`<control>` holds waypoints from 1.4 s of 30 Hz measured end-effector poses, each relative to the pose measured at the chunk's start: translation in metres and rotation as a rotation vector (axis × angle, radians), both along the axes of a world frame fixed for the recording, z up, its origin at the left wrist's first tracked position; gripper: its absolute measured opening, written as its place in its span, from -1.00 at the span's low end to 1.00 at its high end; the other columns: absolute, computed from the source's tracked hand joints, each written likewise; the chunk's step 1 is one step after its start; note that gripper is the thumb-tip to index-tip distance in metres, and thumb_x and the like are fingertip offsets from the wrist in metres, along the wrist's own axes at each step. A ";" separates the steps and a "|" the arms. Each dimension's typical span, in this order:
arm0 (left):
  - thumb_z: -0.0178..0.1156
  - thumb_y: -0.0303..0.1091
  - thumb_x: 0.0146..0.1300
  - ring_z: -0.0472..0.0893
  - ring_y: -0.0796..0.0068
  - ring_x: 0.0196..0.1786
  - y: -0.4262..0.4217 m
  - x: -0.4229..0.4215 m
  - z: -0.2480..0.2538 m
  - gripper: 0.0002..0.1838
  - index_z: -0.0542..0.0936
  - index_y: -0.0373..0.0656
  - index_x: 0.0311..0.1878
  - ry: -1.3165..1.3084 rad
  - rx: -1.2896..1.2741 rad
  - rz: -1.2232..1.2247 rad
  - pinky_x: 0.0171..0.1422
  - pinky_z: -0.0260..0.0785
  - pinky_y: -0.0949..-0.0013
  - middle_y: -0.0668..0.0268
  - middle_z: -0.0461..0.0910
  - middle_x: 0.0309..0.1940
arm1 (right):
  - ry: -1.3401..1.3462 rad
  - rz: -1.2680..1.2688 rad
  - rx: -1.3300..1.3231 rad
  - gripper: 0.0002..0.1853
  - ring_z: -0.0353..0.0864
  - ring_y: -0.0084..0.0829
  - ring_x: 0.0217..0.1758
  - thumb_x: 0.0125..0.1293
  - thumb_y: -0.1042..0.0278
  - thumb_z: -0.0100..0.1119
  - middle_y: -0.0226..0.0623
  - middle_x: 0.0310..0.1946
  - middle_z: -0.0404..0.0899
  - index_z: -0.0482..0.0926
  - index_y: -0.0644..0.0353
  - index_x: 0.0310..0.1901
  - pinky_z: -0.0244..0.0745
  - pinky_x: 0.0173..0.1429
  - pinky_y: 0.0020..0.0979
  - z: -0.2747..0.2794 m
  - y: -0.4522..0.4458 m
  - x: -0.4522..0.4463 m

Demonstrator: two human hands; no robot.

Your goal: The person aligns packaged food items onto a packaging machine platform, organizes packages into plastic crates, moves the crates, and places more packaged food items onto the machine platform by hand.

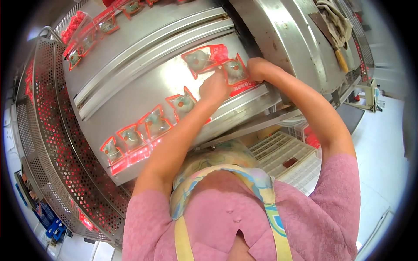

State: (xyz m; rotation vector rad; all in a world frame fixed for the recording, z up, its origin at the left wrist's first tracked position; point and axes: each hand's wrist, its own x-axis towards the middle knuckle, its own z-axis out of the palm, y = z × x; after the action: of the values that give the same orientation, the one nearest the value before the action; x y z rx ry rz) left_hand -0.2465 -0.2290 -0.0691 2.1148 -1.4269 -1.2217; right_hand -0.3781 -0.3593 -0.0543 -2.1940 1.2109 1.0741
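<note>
Left hand [215, 89] and right hand [260, 69], both curled, flank the packet [235, 69] about equally near; whether either pinches it, I cannot tell. Its long axis runs roughly fore-and-aft; a second packet [198, 61] lies just left of it.

One camera, worn on the person's head, looks forward and steeply down past the pink shirt [209, 209] to the steel worktop [126, 106]. The chest is nearest the lens; the left grip [215, 88] and right grip [257, 69] lie farther forward, above mid-frame. The worktop runs aslant through the wide, round-edged view, which reaches the perforated steel panel [54, 143] left of the grip and the floor [381, 143] to its right.
</note>
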 end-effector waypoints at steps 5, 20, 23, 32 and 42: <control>0.29 -0.35 0.01 0.60 -0.03 -0.10 0.003 -0.008 -0.003 -0.60 0.43 -0.22 -0.07 -0.039 -0.103 0.015 -0.07 0.44 0.03 0.02 0.61 -0.20 | -0.185 0.139 -0.297 -0.88 0.68 -0.14 -0.23 0.00 0.49 0.26 -0.05 -0.36 0.66 0.68 0.27 -0.37 0.57 -0.18 -0.21 0.005 0.018 -0.006; 0.21 -0.30 0.05 0.55 0.03 0.07 0.001 -0.003 -0.012 -0.56 0.49 -0.18 0.03 0.152 0.076 0.108 0.06 0.41 0.11 0.03 0.59 -0.04 | 0.114 0.025 0.023 -0.79 0.67 -0.15 -0.15 -0.03 0.48 0.31 -0.02 -0.28 0.65 0.67 0.29 -0.29 0.58 -0.13 -0.23 0.025 0.006 0.011; 0.16 -0.34 0.07 0.56 0.02 0.04 0.002 -0.007 -0.005 -0.60 0.49 -0.19 0.02 0.096 0.034 0.133 0.04 0.41 0.11 0.01 0.59 -0.07 | -0.055 0.083 -0.210 -0.82 0.67 -0.13 -0.14 0.07 0.47 0.24 -0.05 -0.26 0.66 0.67 0.28 -0.25 0.58 -0.11 -0.22 0.011 0.017 0.003; 0.13 -0.26 0.13 0.59 0.00 -0.02 0.001 -0.001 0.005 -0.69 0.55 -0.20 -0.08 0.052 -0.011 0.034 0.02 0.42 0.07 0.02 0.61 -0.14 | -0.015 0.204 -0.167 -0.83 0.66 -0.15 -0.11 0.17 0.44 0.14 -0.08 -0.21 0.66 0.68 0.19 -0.23 0.57 -0.10 -0.22 0.027 0.015 0.007; 0.27 -0.13 0.04 0.60 0.09 -0.05 0.003 0.000 0.004 -0.63 0.61 -0.09 -0.10 -0.040 0.028 0.045 0.00 0.42 0.15 0.13 0.64 -0.18 | 0.042 0.143 -0.120 -0.78 0.66 -0.16 -0.10 0.29 0.27 0.11 -0.12 -0.23 0.66 0.67 0.20 -0.20 0.55 -0.08 -0.24 0.017 0.014 0.007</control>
State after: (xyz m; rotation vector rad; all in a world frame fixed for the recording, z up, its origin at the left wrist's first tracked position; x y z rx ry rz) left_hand -0.2467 -0.2261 -0.0646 2.1891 -1.3792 -1.1959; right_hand -0.3713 -0.3453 -0.0374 -2.3917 1.1792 1.1357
